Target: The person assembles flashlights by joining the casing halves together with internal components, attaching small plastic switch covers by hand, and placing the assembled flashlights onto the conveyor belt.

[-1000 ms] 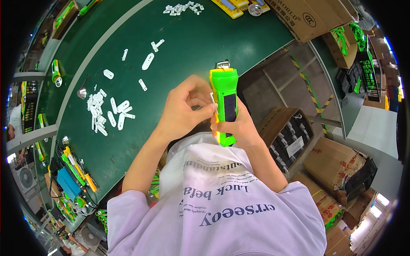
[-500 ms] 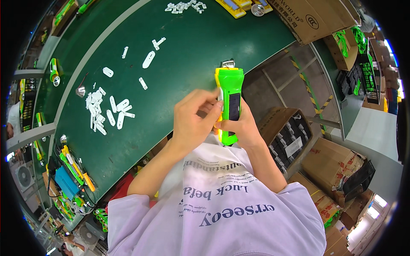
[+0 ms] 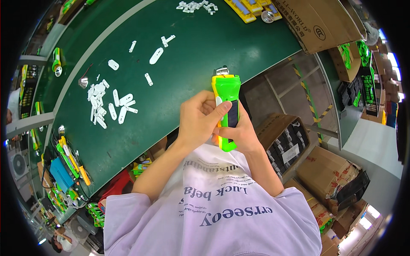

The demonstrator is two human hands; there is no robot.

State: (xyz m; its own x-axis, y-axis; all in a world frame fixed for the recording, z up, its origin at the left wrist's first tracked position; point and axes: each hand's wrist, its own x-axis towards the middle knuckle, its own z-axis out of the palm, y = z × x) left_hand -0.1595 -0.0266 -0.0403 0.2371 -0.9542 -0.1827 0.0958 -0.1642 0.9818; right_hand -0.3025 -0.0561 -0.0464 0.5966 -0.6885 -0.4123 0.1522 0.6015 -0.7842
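Observation:
A green and yellow flashlight [image 3: 230, 88] with a dark panel on its green face stands upright in front of my chest. My right hand [image 3: 244, 133] is wrapped round its lower body, the thumb lying across the front. My left hand [image 3: 196, 117] clasps the yellow side, its thumb pressed on the green face near the dark panel. A white oblong piece [image 3: 218, 102] shows at the flashlight's side, next to my left fingers. At the top end, a silver reflector [image 3: 221, 71] hangs out behind the green rim. Several left fingers are partly hidden.
Loose white plastic pieces [image 3: 98, 97] lie on the green table [image 3: 141, 109], with a wired reflector [image 3: 83, 82] beside them. Yellow casings [image 3: 242, 9] and a carton [image 3: 314, 25] sit at the far side. An open box of black parts [image 3: 282, 147] stands below right.
My left thumb has moved from the flashlight's side onto its green face. The flashlight sits slightly lower in view, and the table scene has shifted a little to the right.

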